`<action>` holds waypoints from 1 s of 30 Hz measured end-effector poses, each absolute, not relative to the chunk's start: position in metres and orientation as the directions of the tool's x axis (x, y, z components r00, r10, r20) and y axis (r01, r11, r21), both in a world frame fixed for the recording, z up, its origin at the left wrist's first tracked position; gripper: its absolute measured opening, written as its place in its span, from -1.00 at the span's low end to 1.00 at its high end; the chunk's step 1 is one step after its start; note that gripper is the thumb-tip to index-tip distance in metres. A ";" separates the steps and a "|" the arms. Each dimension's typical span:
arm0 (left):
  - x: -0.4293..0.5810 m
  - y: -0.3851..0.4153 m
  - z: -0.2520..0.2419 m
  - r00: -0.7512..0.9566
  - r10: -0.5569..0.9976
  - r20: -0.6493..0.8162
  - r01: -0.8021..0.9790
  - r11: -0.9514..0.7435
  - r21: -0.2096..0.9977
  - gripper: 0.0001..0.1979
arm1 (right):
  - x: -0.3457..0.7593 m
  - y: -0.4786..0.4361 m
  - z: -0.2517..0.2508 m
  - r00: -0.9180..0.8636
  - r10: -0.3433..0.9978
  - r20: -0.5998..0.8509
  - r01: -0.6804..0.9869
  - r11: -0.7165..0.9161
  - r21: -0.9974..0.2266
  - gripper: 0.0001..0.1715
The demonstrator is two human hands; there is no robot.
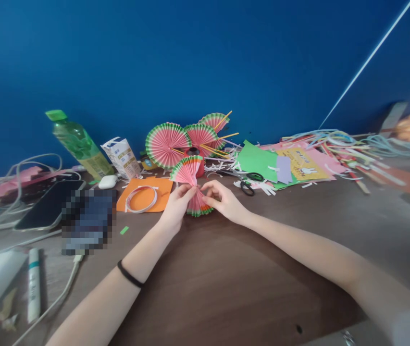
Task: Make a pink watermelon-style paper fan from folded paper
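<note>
Between my hands is a pleated paper fan (pixel 187 169), pink with a green and white edge and some orange folds. It flares out above and below a pinched middle. My left hand (pixel 179 204) grips the fan at its left side, thumb near the centre. From the right, my right hand (pixel 222 199) pinches the middle and lower folds between thumb and fingers. Just behind stand finished round paper fans (pixel 167 145) in the same colours, with yellow sticks, in a red holder (pixel 200 168). Left of my hands, a roll of tape (pixel 142 210) lies on orange paper (pixel 165 190).
Black-handled scissors (pixel 247 187) lie beside green paper (pixel 257 163) and paper scraps at right. A green bottle (pixel 82 149), a carton (pixel 121 157), a white earbud case (pixel 108 181), phones (pixel 51 204) and cables crowd the left. A marker (pixel 33 286) lies nearer. A blue wall rises behind.
</note>
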State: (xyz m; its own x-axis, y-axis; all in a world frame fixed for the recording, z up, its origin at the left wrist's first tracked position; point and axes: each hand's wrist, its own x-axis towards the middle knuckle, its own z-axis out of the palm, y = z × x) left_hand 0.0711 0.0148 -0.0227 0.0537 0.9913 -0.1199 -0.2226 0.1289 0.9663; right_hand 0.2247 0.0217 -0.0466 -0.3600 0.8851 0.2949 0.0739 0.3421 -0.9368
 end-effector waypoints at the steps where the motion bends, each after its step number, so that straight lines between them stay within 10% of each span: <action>1: 0.071 0.016 -0.023 0.067 0.992 -0.104 -0.235 0.117 0.965 -0.73 | 0.225 0.024 -0.047 -0.349 0.894 0.281 0.031 0.311 -0.950 -0.81; 9: 0.067 0.017 -0.024 0.403 0.896 -0.186 -0.283 0.315 0.906 -0.78 | 0.230 0.041 -0.050 -0.385 0.919 0.083 -0.346 -0.061 -0.936 -0.65; 30: 0.068 0.013 -0.026 0.519 0.811 -0.271 -0.138 0.392 0.909 -0.63 | 0.240 0.039 -0.048 -0.643 0.762 0.079 -0.241 -0.103 -0.965 -0.65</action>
State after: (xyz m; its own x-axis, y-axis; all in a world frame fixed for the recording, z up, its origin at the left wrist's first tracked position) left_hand 0.0678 0.0129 -0.0263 0.5191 0.8107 -0.2708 -0.1379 0.3922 0.9095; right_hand 0.2398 0.0389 -0.0479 -0.6425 0.7622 0.0790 -0.2410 -0.1031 -0.9650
